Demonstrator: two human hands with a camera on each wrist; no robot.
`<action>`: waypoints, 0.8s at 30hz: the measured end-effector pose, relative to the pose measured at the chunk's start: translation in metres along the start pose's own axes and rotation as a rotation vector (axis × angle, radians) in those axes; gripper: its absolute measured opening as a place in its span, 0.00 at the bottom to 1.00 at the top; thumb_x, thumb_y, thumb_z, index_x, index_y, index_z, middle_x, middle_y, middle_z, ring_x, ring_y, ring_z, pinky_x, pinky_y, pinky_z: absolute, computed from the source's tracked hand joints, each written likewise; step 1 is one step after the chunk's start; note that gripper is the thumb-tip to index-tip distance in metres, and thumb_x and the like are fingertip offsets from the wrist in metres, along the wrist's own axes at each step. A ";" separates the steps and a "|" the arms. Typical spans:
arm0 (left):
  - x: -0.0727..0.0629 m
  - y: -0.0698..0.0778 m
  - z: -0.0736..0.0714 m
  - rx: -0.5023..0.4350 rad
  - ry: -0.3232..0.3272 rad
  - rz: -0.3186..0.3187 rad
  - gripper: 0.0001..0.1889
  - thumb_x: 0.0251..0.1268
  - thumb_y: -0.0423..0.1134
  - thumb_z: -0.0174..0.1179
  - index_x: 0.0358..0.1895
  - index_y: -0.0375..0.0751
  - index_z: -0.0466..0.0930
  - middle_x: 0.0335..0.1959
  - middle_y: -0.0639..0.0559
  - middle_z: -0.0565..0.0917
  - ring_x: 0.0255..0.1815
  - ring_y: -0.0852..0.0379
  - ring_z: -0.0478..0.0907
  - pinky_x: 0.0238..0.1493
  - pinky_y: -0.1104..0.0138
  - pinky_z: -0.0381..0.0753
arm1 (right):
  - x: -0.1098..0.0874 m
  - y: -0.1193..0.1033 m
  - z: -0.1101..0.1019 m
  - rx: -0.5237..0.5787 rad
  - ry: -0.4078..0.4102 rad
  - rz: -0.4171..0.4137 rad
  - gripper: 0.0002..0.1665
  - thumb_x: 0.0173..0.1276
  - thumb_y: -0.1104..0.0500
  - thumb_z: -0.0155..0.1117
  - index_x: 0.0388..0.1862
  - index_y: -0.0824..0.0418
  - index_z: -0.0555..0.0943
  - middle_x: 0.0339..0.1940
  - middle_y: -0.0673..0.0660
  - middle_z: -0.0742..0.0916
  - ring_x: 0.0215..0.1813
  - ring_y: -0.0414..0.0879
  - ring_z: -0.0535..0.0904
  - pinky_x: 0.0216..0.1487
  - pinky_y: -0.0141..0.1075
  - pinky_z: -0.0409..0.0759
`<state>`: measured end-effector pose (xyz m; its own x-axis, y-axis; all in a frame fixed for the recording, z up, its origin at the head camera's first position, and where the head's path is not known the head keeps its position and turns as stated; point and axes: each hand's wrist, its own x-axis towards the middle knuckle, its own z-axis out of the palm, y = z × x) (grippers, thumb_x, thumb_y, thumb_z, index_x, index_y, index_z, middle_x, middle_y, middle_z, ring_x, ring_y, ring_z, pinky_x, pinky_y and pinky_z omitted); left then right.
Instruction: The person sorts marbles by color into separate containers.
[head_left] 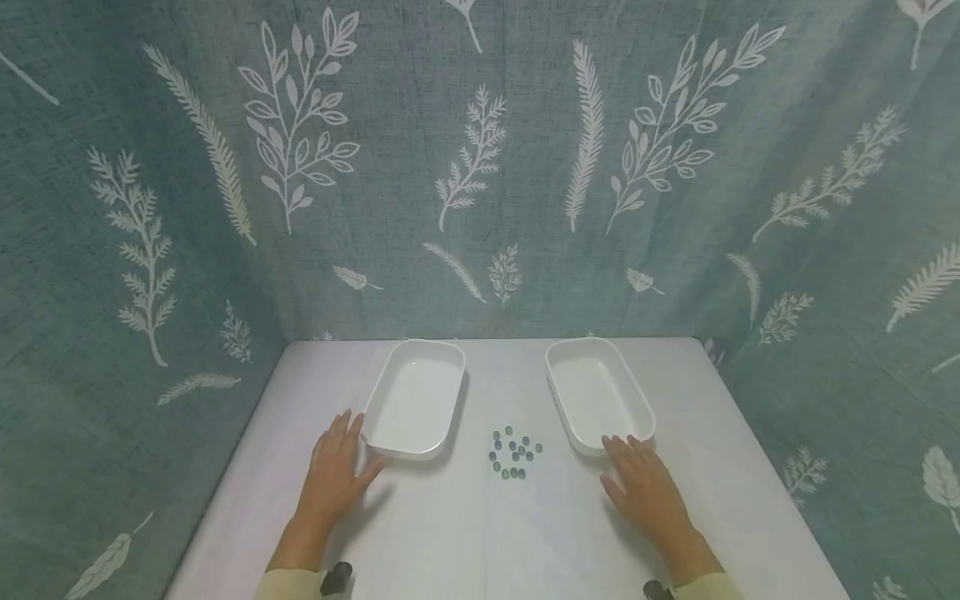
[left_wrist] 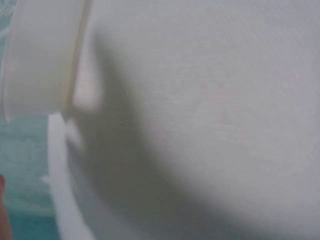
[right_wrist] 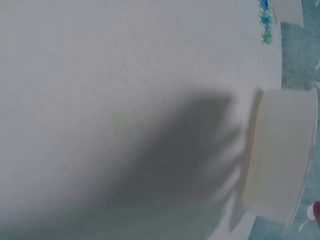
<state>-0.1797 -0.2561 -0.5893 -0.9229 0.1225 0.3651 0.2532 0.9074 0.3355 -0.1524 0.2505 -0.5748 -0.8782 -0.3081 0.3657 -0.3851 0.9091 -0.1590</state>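
Two white rectangular trays stand on the white table, a left tray [head_left: 415,454] and a right tray [head_left: 588,448]. Between them lies a loose cluster of small blue and green glass beads [head_left: 515,456], also seen as beads [right_wrist: 266,20] at the top of the right wrist view. My left hand [head_left: 335,473] is at the near left corner of the left tray, fingers extended and thumb spread. My right hand [head_left: 645,487] is at the near edge of the right tray, its fingertips overlapping the rim in the head view. Neither hand holds anything.
The white table [head_left: 480,542] runs back to a blue-green curtain [head_left: 495,192] with white leaf prints, which also hangs along both sides. A dark object [head_left: 337,577] sits at the left wrist, and a similar dark object [head_left: 657,590] at the right wrist.
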 end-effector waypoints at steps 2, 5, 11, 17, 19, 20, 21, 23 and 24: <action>-0.003 -0.003 0.002 -0.065 -0.002 -0.060 0.46 0.60 0.57 0.65 0.74 0.34 0.56 0.73 0.32 0.57 0.73 0.32 0.52 0.68 0.38 0.52 | -0.001 -0.005 0.001 0.035 0.020 0.005 0.35 0.62 0.54 0.70 0.67 0.61 0.71 0.61 0.61 0.80 0.65 0.60 0.71 0.64 0.55 0.68; -0.006 -0.007 0.006 -0.187 -0.024 -0.165 0.45 0.63 0.57 0.63 0.75 0.35 0.54 0.74 0.33 0.56 0.72 0.31 0.53 0.65 0.35 0.54 | -0.002 -0.013 0.003 0.115 0.042 0.036 0.33 0.61 0.57 0.71 0.65 0.60 0.74 0.59 0.59 0.82 0.62 0.57 0.75 0.62 0.52 0.72; -0.003 -0.009 0.015 -0.372 -0.061 -0.333 0.45 0.68 0.62 0.55 0.77 0.39 0.47 0.73 0.33 0.58 0.71 0.31 0.55 0.66 0.36 0.56 | -0.001 -0.029 0.010 0.262 0.022 0.184 0.30 0.63 0.57 0.70 0.64 0.57 0.76 0.56 0.55 0.83 0.58 0.53 0.78 0.58 0.49 0.76; 0.003 -0.012 0.030 -0.503 -0.019 -0.421 0.45 0.68 0.64 0.52 0.78 0.45 0.43 0.68 0.33 0.66 0.71 0.32 0.58 0.67 0.37 0.53 | 0.006 -0.043 0.025 0.484 0.004 0.295 0.28 0.65 0.59 0.69 0.64 0.58 0.76 0.49 0.51 0.85 0.48 0.45 0.82 0.50 0.43 0.81; 0.004 -0.012 0.036 -0.540 -0.010 -0.445 0.46 0.67 0.65 0.52 0.79 0.48 0.42 0.68 0.34 0.67 0.71 0.32 0.57 0.68 0.37 0.52 | 0.009 -0.048 0.030 0.552 -0.021 0.335 0.28 0.65 0.59 0.68 0.64 0.58 0.75 0.48 0.49 0.86 0.46 0.43 0.82 0.49 0.40 0.82; 0.003 -0.012 0.038 -0.557 -0.006 -0.450 0.46 0.67 0.64 0.53 0.79 0.48 0.41 0.68 0.34 0.67 0.72 0.32 0.56 0.68 0.37 0.51 | 0.010 -0.050 0.033 0.581 -0.041 0.367 0.28 0.66 0.59 0.67 0.65 0.57 0.75 0.47 0.48 0.86 0.45 0.41 0.82 0.50 0.38 0.81; 0.003 -0.012 0.041 -0.571 0.003 -0.453 0.46 0.67 0.64 0.54 0.79 0.48 0.42 0.68 0.34 0.67 0.72 0.32 0.55 0.68 0.36 0.51 | 0.012 -0.053 0.035 0.607 -0.055 0.389 0.28 0.66 0.59 0.66 0.65 0.56 0.74 0.47 0.48 0.86 0.45 0.40 0.82 0.49 0.38 0.81; 0.003 -0.012 0.045 -0.580 0.030 -0.444 0.46 0.66 0.61 0.57 0.78 0.47 0.44 0.68 0.34 0.67 0.72 0.32 0.54 0.68 0.36 0.51 | 0.015 -0.058 0.040 0.638 -0.077 0.425 0.28 0.67 0.58 0.65 0.66 0.55 0.74 0.45 0.47 0.86 0.44 0.40 0.82 0.49 0.38 0.82; 0.003 -0.011 0.047 -0.584 0.043 -0.434 0.45 0.66 0.58 0.59 0.78 0.46 0.46 0.69 0.35 0.66 0.73 0.33 0.54 0.68 0.36 0.50 | 0.016 -0.060 0.042 0.655 -0.081 0.429 0.28 0.68 0.58 0.65 0.66 0.55 0.74 0.45 0.48 0.86 0.44 0.41 0.82 0.48 0.38 0.82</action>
<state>-0.1987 -0.2470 -0.6326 -0.9662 -0.2261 0.1237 -0.0081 0.5064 0.8622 -0.1554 0.1789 -0.5978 -0.9962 -0.0102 0.0864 -0.0747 0.6104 -0.7886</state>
